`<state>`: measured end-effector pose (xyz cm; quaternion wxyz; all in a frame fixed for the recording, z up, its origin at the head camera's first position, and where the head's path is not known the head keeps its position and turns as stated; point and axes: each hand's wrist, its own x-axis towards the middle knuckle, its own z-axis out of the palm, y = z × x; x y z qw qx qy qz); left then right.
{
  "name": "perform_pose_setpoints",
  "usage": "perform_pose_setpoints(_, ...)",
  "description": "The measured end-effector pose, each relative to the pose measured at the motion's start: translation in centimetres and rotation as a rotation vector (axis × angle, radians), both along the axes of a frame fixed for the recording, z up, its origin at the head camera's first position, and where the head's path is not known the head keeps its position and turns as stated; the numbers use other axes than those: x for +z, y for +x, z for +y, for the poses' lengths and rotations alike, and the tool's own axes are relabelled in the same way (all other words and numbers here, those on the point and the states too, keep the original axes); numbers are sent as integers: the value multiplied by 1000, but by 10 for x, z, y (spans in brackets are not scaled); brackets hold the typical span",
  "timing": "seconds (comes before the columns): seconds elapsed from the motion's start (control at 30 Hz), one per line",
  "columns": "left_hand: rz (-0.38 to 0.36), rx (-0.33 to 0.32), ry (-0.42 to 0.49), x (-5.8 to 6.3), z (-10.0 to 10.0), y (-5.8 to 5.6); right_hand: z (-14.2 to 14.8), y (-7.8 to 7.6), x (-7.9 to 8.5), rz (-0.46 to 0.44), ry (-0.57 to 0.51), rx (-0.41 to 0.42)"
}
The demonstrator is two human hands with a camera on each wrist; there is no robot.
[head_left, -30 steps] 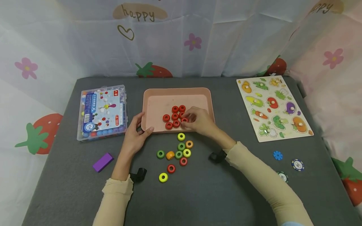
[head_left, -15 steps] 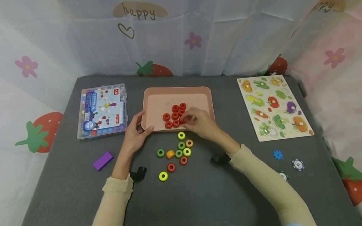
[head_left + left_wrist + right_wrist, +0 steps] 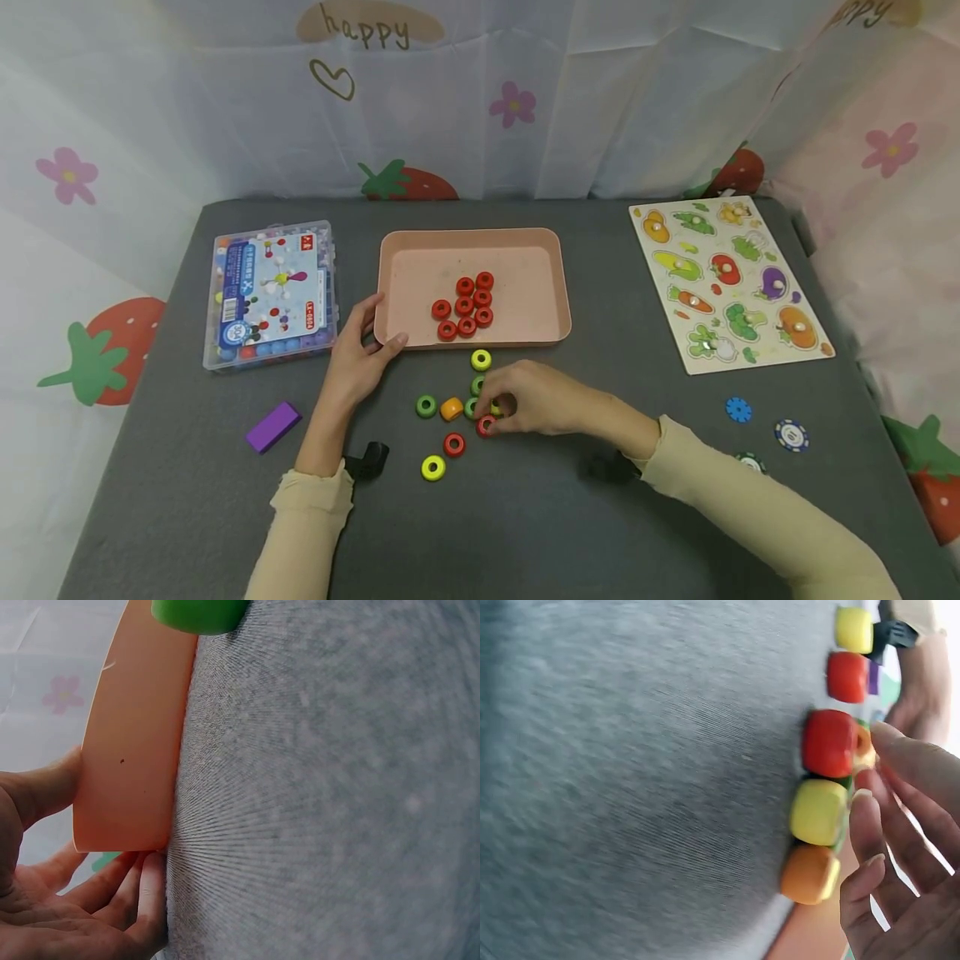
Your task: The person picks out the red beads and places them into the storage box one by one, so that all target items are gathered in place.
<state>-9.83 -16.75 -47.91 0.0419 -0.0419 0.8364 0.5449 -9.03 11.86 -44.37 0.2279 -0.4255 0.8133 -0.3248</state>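
In the head view, my left hand (image 3: 358, 360) grips the near left corner of a pink tray (image 3: 517, 250). The left wrist view shows the thumb at the tray's rim and the fingers against its side. Several red ring-shaped beads (image 3: 464, 307) lie together in the tray. My right hand (image 3: 543, 398) is low over loose beads in front of the tray, its thumb and fingers apart around a red bead (image 3: 829, 743) on the table. Close by are a yellow bead (image 3: 819, 812) and an orange bead (image 3: 808, 874); the hand partly covers green beads (image 3: 477, 386) in the head view.
Left of the tray is a clear plastic box (image 3: 270, 296), with a purple block (image 3: 273, 427) nearer. A vegetable puzzle board (image 3: 731, 283) lies at right, with a blue chip (image 3: 738, 409) and other chips before it. More beads, including a yellow bead (image 3: 432, 467), lie nearer the front.
My right hand has let go of a red bead in the tray and moved back toward me, over the loose beads on the table. My left hand stays at the tray corner.
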Motion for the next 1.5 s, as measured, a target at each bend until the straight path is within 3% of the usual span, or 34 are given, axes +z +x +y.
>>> perform_pose_setpoints(0.23, 5, -2, 9, 0, 0, 0, -2, 8, -13, 135, 95, 32)
perform_pose_setpoints(0.37, 6, -3, 25, -1, 0, 0, -4, 5, -15, 95, 24, 7)
perform_pose_setpoints(0.5, 8, -3, 22, -1, 0, 0, -2, -10, -12, 8, -170, -86)
perform_pose_setpoints(0.6, 5, -2, 14, 0, 0, 1, 2, -26, -10, 6, -310, -204)
perform_pose_setpoints(0.7, 7, -2, 12, 0, -1, 1, 5, -42, -8, 32, -366, -336)
perform_pose_setpoints(0.87, 16, -5, 8, -2, -1, 1, 8, -65, -9, 77, -267, -554)
perform_pose_setpoints(0.97, 25, -8, 4, -3, -1, 0, 6, -72, -11, 64, -199, -627)
perform_pose_setpoints(1.23, 16, 4, -2, -2, 0, -1, -2, -76, -21, 36, -82, -649)
perform_pose_setpoints(1.5, 18, 6, 2, -1, 0, 0, -1, -77, -23, 2, -123, -667)
